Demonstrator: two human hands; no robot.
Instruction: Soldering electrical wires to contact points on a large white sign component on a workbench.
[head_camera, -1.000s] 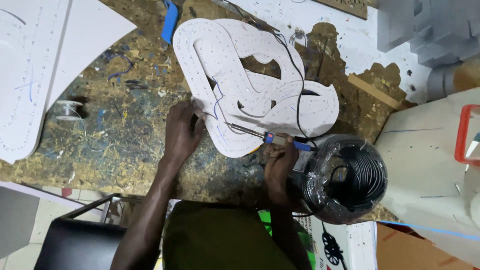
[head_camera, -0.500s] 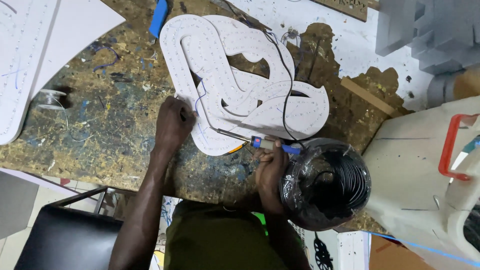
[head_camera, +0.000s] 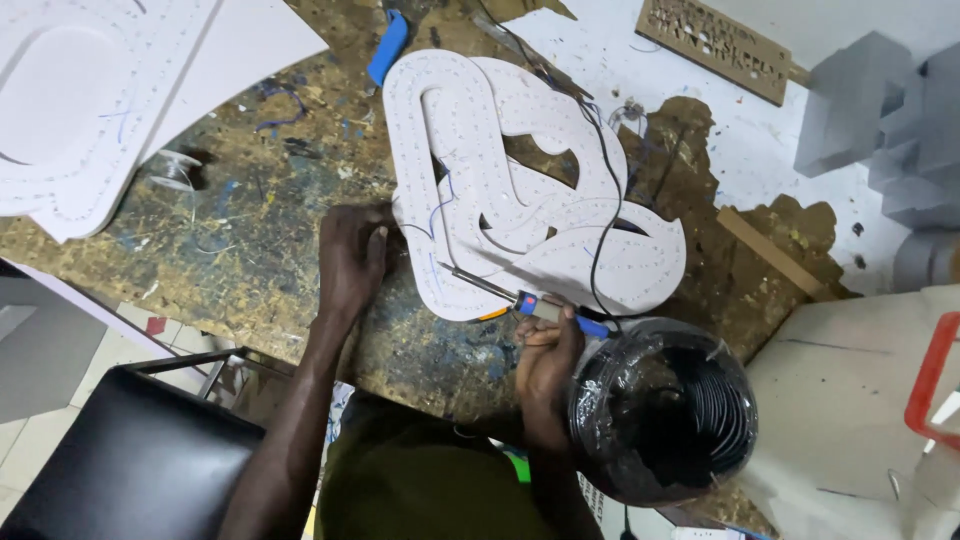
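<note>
Now two hands work on one big white cut-out shape on a messy workbench.

One white curly board (head_camera: 520, 190) full of tiny holes lies flat near the middle of the workbench (head_camera: 200, 270), close to its near edge. The left hand (head_camera: 352, 255) is curled, with its fingers pressing on the left rim of the board. The right hand (head_camera: 545, 355) is closed around one soldering iron (head_camera: 520, 300) with a blue handle, and the iron's thin metal tip rests on the board's near edge. One black wire (head_camera: 600, 220) runs across the board. One big roll of black cable (head_camera: 665, 415) wrapped in clear plastic sits just beside the right hand, at the near edge. One blue tool (head_camera: 388, 45) lies near the far edge. Another white board (head_camera: 90, 100) lies at the far left corner, with one small clear spool (head_camera: 175, 170) next to it.
</note>
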